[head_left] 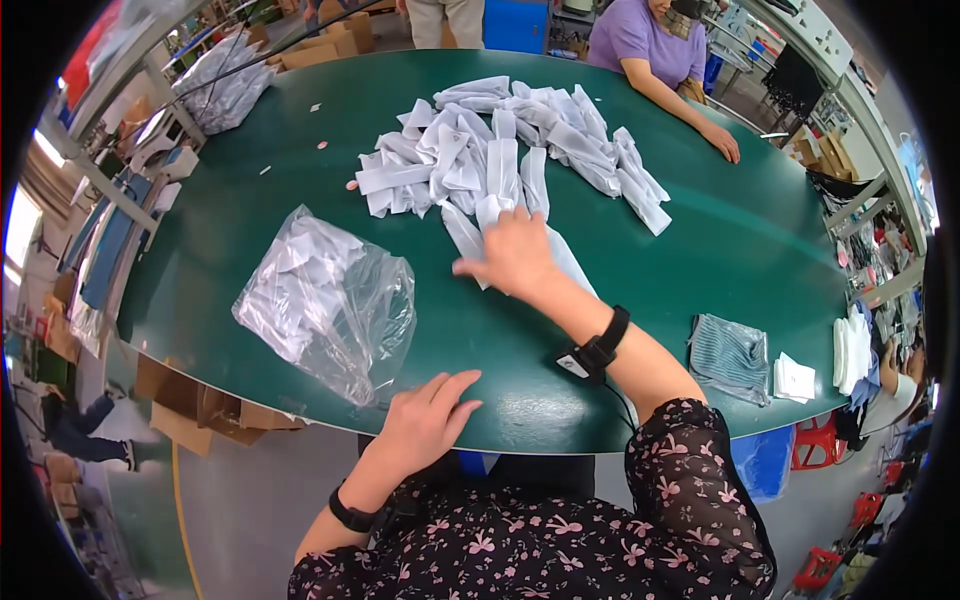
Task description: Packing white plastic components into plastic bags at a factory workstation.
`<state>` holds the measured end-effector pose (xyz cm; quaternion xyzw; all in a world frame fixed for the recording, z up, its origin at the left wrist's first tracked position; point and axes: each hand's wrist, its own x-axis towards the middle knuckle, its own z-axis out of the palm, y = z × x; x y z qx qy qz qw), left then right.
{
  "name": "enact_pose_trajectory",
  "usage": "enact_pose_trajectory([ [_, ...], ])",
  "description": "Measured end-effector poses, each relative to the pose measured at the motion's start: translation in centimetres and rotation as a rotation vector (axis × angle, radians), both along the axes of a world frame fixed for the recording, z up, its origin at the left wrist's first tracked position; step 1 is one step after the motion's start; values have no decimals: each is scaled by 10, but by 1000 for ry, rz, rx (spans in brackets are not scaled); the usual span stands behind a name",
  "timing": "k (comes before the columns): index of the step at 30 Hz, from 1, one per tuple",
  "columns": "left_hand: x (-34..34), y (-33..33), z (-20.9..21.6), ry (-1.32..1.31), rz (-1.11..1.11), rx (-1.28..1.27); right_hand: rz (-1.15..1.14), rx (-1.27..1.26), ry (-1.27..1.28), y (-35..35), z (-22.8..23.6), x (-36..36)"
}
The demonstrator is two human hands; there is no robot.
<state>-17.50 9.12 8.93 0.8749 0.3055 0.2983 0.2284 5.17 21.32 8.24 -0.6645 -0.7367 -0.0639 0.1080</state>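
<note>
My right hand (517, 252) reaches to the near edge of a heap of pale grey-white fabric strips (470, 140). Its fingertips touch one strip, while the thumb sticks out to the left, away from the fingers. Another pale strip (572, 262) runs partly beneath my right hand and wrist. My left hand (425, 418) hovers at the table's front edge with fingers stretched and nothing in it. Just beyond it lies a clear plastic bag (375, 320) with similar pale fabric pieces (305, 285) inside.
The green table (700, 280) has a curved edge. At its right lie a bagged striped cloth (729, 358), a small white stack (793, 378) and white cloth (852, 350). A co-worker's hand (718, 140) rests on the far right edge. Plastic-wrapped bundles (228, 88) sit far left.
</note>
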Motion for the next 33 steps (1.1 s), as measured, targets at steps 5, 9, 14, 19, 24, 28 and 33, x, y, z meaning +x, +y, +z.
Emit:
enact_pose_trajectory([
  [5,1,5,5,-11,1,-111,62,82,-272,-8,-41,-3],
  [9,0,16,3,-47,19,-73,157,207,-216,-26,-34,19],
  [14,12,29,2,-68,92,102,201,144,62,-67,2,9],
  [19,31,29,1,-47,3,-11,203,164,-24,-46,-35,4],
  [24,29,34,5,-2,122,161,266,169,161,-43,-18,8],
  [28,21,48,4,-29,234,238,547,101,406,-64,37,6],
  [33,9,46,-22,7,9,-275,509,-200,720,-46,53,20],
])
